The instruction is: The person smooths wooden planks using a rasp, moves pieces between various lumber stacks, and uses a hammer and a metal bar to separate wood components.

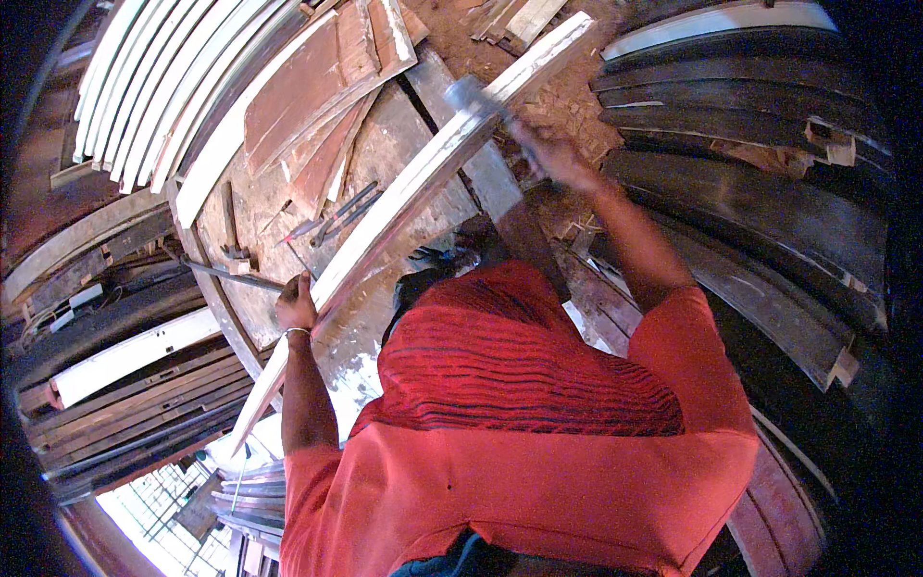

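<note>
A long wooden plank (413, 178), its upper face white, slants across the workbench from lower left to upper right. My left hand (296, 306) is closed at the plank's left edge, a bracelet at its wrist. A thin dark bar (236, 278) ends beside that hand; whether the fingers also touch it cannot be seen. Out over the far part of the plank, my right hand (558, 159) is smeared by motion. It holds a blurred pale blue-grey tool (471, 97), which lies across the plank; its exact kind is not clear.
Thin brown boards (312, 91) and dark slender tools (351, 213) lie on the workbench (260, 207). Curved white-edged planks (183, 82) are stacked at the upper left, and dark boards (740, 192) on the right. Wood shavings (572, 96) cover the floor beyond.
</note>
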Demonstrator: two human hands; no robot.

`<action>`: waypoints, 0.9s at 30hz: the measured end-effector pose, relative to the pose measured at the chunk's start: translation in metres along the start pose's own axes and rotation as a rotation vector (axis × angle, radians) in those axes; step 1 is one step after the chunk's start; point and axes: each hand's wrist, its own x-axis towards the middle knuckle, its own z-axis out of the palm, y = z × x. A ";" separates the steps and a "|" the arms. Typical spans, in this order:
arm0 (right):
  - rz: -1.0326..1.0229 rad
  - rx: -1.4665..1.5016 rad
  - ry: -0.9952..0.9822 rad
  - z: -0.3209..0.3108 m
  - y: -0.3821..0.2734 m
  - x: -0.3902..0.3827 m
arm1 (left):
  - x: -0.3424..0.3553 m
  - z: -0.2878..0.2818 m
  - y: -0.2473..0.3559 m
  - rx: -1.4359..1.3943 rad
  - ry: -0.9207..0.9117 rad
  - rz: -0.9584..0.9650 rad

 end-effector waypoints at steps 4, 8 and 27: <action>-0.861 -0.411 0.148 0.046 0.037 -0.014 | 0.006 -0.001 -0.006 0.059 0.004 0.005; -0.834 -0.449 0.178 0.060 0.027 -0.063 | 0.005 0.003 -0.014 0.050 0.038 0.002; -0.293 -0.514 0.453 -0.005 -0.005 -0.082 | -0.008 -0.011 0.014 -0.042 0.053 0.056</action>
